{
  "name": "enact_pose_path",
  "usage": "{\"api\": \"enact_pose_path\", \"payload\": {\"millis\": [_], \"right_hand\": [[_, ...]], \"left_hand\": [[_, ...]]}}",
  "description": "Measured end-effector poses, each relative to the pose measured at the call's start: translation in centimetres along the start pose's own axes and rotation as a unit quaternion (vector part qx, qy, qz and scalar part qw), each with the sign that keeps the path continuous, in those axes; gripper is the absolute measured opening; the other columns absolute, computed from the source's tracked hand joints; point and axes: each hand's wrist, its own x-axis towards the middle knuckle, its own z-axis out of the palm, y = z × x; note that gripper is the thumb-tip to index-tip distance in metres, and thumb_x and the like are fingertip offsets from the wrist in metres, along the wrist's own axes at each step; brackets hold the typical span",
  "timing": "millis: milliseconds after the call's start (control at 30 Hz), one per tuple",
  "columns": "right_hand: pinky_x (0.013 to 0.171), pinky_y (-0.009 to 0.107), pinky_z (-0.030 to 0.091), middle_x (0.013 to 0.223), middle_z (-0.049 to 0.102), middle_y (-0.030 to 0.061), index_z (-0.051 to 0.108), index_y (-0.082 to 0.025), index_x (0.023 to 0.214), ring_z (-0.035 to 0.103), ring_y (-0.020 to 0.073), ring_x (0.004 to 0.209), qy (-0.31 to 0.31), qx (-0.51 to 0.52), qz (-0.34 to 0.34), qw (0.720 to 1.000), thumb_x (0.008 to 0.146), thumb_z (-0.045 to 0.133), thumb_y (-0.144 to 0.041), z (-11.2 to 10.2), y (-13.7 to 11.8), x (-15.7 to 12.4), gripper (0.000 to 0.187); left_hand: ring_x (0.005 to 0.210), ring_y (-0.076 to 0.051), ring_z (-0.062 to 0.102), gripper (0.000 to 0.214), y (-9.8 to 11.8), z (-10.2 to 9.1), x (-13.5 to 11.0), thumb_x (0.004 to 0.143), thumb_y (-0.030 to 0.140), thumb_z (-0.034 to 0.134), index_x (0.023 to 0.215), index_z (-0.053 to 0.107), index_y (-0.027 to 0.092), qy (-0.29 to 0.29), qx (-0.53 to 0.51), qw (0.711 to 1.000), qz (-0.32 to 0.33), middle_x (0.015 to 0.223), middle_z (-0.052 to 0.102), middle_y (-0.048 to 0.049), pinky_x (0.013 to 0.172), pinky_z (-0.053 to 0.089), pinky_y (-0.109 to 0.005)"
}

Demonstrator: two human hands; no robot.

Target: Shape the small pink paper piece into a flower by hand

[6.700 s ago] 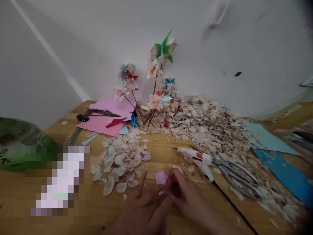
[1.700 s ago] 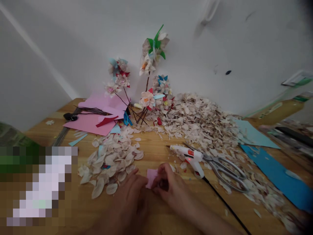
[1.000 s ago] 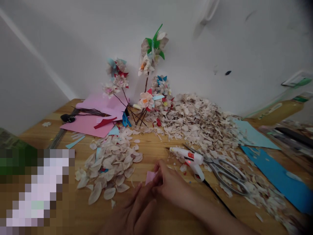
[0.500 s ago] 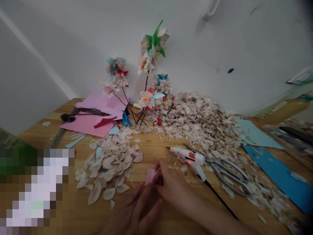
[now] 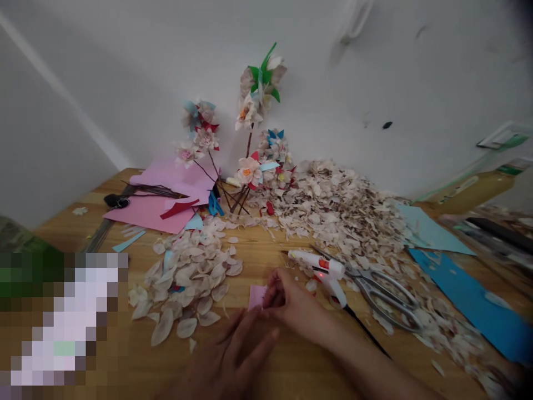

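Observation:
A small pink paper piece (image 5: 256, 296) sits at the front middle of the wooden table (image 5: 266, 258). My right hand (image 5: 291, 303) pinches its right edge between thumb and fingers. My left hand (image 5: 235, 361) lies just below it with fingers spread, fingertips close to the paper's lower edge; whether they touch it I cannot tell. A white hot glue gun (image 5: 322, 269) lies right of my right hand, with metal scissors (image 5: 385, 297) beside it.
A small pile of cream petals (image 5: 194, 278) lies left of the hands, a large heap (image 5: 341, 205) behind. Paper flowers on stems (image 5: 254, 128) stand at the wall. Pink sheets (image 5: 166, 197) lie back left, blue sheets (image 5: 470, 286) right. A black cord (image 5: 366, 333) trails from the glue gun.
My left hand has slid down and back from the pink paper and opened its fingers. My right hand keeps its pinch on the paper.

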Motion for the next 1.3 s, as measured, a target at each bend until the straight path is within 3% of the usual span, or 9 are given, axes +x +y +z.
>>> {"api": "enact_pose_path", "payload": {"millis": [167, 300, 367, 633, 733, 867, 967, 1100, 1300], "right_hand": [[0.061, 0.027, 0.044, 0.077, 0.058, -0.0014, 0.044, -0.022, 0.084, 0.055, 0.0149, 0.069, 0.059, -0.050, -0.097, 0.992, 0.071, 0.057, -0.004, -0.3, -0.3, -1.9, 0.026], [0.077, 0.035, 0.045, 0.090, 0.059, 0.0056, 0.052, -0.021, 0.091, 0.053, 0.0217, 0.087, 0.035, -0.195, -0.269, 0.942, 0.074, 0.050, -0.002, -0.1, 0.0, -3.4, 0.025], [0.083, 0.036, 0.044, 0.091, 0.059, 0.0069, 0.054, -0.020, 0.093, 0.053, 0.0226, 0.092, 0.028, -0.212, -0.305, 0.928, 0.075, 0.050, -0.003, 0.3, 0.2, -3.5, 0.025], [0.065, 0.030, 0.045, 0.082, 0.060, 0.0026, 0.049, -0.020, 0.086, 0.055, 0.0181, 0.074, 0.094, -0.107, -0.201, 0.969, 0.075, 0.055, -0.005, 1.6, 0.7, -2.6, 0.020], [0.067, 0.030, 0.045, 0.083, 0.060, 0.0028, 0.048, -0.020, 0.087, 0.057, 0.0180, 0.075, 0.076, -0.074, -0.174, 0.979, 0.073, 0.057, -0.006, 1.7, 0.9, -2.6, 0.022], [0.068, 0.031, 0.045, 0.083, 0.061, 0.0034, 0.049, -0.020, 0.084, 0.057, 0.0188, 0.077, 0.057, -0.067, -0.143, 0.986, 0.073, 0.057, -0.006, 1.5, 0.5, -2.6, 0.020], [0.068, 0.029, 0.045, 0.080, 0.063, 0.0012, 0.046, -0.022, 0.083, 0.059, 0.0176, 0.075, 0.052, -0.027, -0.106, 0.993, 0.071, 0.055, -0.002, 1.5, 0.2, -2.5, 0.025], [0.067, 0.027, 0.045, 0.075, 0.064, -0.0012, 0.045, -0.023, 0.079, 0.061, 0.0162, 0.073, 0.039, 0.009, -0.062, 0.997, 0.069, 0.055, -0.001, 1.5, -0.2, -2.1, 0.026], [0.059, 0.024, 0.036, 0.074, 0.064, -0.0017, 0.048, -0.022, 0.077, 0.059, 0.0164, 0.071, 0.014, -0.092, -0.006, 0.996, 0.064, 0.063, -0.004, 0.6, -1.4, -1.3, 0.027]], "left_hand": [[0.131, -0.033, 0.028, 0.091, -0.2, 0.1, -0.4, 0.060, 0.002, 0.050, 0.140, 0.013, 0.018, 0.013, -0.085, 0.995, -0.049, 0.150, 0.008, -0.0145, 0.094, 0.044, -0.043], [0.131, -0.031, 0.028, 0.102, -0.6, -1.3, 0.1, 0.050, 0.001, 0.043, 0.141, 0.003, 0.021, 0.003, -0.173, 0.981, -0.089, 0.151, -0.002, -0.0089, 0.094, 0.045, -0.045], [0.130, -0.031, 0.029, 0.106, -0.8, -1.8, 0.2, 0.046, 0.001, 0.042, 0.141, 0.000, 0.024, -0.012, -0.209, 0.971, -0.115, 0.151, 0.001, -0.0088, 0.094, 0.045, -0.047], [0.132, -0.032, 0.023, 0.104, -1.1, -2.3, 0.4, 0.049, 0.002, 0.042, 0.139, -0.001, 0.032, -0.011, -0.299, 0.942, -0.150, 0.149, 0.015, -0.0096, 0.099, 0.035, -0.056], [0.133, -0.030, 0.023, 0.097, -1.1, -2.8, 0.5, 0.056, 0.002, 0.041, 0.139, 0.000, 0.030, -0.013, -0.299, 0.942, -0.150, 0.148, 0.017, -0.0114, 0.099, 0.035, -0.056], [0.131, -0.032, 0.028, 0.086, -1.2, -2.4, 0.1, 0.062, 0.003, 0.037, 0.140, 0.006, 0.021, 0.045, -0.294, 0.945, -0.136, 0.144, 0.026, -0.0164, 0.096, 0.037, -0.058], [0.125, -0.029, 0.039, 0.083, -1.2, -1.9, -0.2, 0.063, 0.003, 0.034, 0.139, 0.002, 0.019, 0.049, -0.347, 0.920, -0.175, 0.139, 0.036, -0.0171, 0.098, 0.032, -0.060], [0.123, -0.023, 0.044, 0.076, -1.3, -2.6, -0.1, 0.070, 0.001, 0.029, 0.136, 0.000, 0.023, 0.009, -0.398, 0.881, -0.257, 0.137, 0.039, -0.0152, 0.101, 0.031, -0.057], [0.112, -0.022, 0.053, 0.063, -1.3, -3.7, 0.4, 0.078, 0.008, 0.034, 0.135, 0.010, 0.019, 0.046, -0.347, 0.905, -0.243, 0.123, 0.050, -0.0164, 0.093, 0.048, -0.044]]}}
